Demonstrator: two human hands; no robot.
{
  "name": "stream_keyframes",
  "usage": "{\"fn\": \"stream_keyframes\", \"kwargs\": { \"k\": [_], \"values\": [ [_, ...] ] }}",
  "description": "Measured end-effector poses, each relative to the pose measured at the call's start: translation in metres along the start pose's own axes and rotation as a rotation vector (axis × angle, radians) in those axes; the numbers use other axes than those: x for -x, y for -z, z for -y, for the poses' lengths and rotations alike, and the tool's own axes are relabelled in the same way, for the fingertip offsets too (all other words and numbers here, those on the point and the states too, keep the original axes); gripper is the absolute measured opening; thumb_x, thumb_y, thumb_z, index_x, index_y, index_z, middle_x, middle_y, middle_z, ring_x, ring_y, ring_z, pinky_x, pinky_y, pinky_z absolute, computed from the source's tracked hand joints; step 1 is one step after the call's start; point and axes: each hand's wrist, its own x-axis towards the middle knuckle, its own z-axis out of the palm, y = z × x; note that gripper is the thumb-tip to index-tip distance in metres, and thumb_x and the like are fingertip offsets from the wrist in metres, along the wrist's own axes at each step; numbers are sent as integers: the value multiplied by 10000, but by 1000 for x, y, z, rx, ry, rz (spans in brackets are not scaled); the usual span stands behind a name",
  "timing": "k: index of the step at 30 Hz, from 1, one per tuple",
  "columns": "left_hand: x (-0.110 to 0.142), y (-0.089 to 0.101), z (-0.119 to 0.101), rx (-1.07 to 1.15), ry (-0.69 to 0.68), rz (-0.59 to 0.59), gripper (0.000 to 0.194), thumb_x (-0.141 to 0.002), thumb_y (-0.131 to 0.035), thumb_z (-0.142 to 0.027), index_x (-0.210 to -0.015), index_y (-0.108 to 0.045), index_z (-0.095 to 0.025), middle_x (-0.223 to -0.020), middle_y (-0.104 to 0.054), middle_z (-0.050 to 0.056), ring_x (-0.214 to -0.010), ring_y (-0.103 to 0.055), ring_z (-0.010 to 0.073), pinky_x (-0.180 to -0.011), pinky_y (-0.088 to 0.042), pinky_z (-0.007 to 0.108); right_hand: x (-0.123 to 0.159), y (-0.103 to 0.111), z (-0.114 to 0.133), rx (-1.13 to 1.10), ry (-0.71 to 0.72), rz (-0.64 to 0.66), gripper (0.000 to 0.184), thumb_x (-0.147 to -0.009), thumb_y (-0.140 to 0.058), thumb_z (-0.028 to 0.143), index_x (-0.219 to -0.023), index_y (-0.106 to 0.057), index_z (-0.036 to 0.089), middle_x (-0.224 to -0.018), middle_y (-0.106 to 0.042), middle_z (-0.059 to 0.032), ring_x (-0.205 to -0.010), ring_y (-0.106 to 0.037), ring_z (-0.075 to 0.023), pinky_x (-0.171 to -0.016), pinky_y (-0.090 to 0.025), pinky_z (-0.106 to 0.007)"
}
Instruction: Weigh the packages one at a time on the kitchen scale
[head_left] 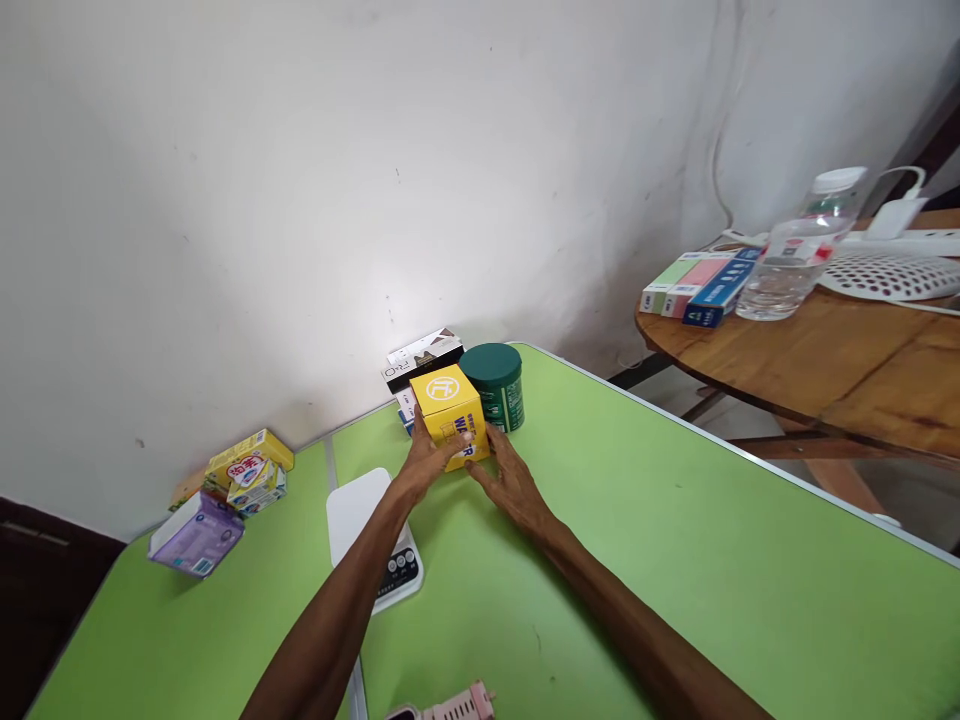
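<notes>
A yellow box (448,400) with blue lettering stands on the green table (600,520), gripped from both sides. My left hand (429,460) is closed on its left side, the thumb lying across the front face. On the right, my right hand (516,482) presses its fingers to the lower side, thumb near the bottom front edge. Directly behind the box to the right is a green lidded tub (504,385). Several flat boxes, the top one a white and black box (424,355), sit behind it to the left. Under my left forearm lies a white kitchen scale (360,510).
At the far left are yellow boxes (251,468) and a purple packet (199,535). A pink watch strap (457,705) lies at the near edge. The wooden side table (840,360) holds a water bottle (799,250), slim boxes (697,285) and a white power strip (930,243).
</notes>
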Motion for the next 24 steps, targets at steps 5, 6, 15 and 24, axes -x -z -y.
{"fn": "stream_keyframes", "kwargs": {
  "k": [5, 6, 15, 24],
  "values": [
    [46, 6, -32, -85, 13, 35, 1047, -668, -966, -494, -1515, -411, -227, -1454, -628, 216, -1357, -616, 381, -1170, -457, 602, 23, 11, 39, 2, 92, -1, 643, -945, -592, 332, -1561, -413, 278, -1526, -568, -129, -1408, -565, -319, -1150, -508, -555],
    [59, 10, -40, -114, 3, 20, 1031, -688, -957, -489, -1521, -409, -229, -1456, -624, 214, -1366, -610, 381, -1175, -452, 601, 29, 10, 51, -1, 119, 3, 635, -951, -585, 314, -1561, -411, 285, -1517, -573, -121, -1394, -576, -312, -1141, -518, -547],
    [155, 82, -70, -204, -70, -208, 1036, -715, -928, -485, -1573, -385, -280, -1420, -663, 185, -1313, -653, 393, -1130, -491, 620, 69, -55, 132, -85, 222, 201, 634, -935, -547, 248, -1554, -412, 263, -1412, -640, -124, -1257, -666, -299, -1062, -591, -485],
    [163, 142, -34, -248, -44, -391, 761, -660, -953, -458, -1296, -614, -213, -1337, -672, 160, -1346, -590, 387, -1206, -386, 610, 73, -111, 118, 22, 245, 296, 618, -901, -553, 254, -1509, -459, 196, -1403, -654, -175, -1269, -662, -334, -1066, -573, -519]
  ]
}}
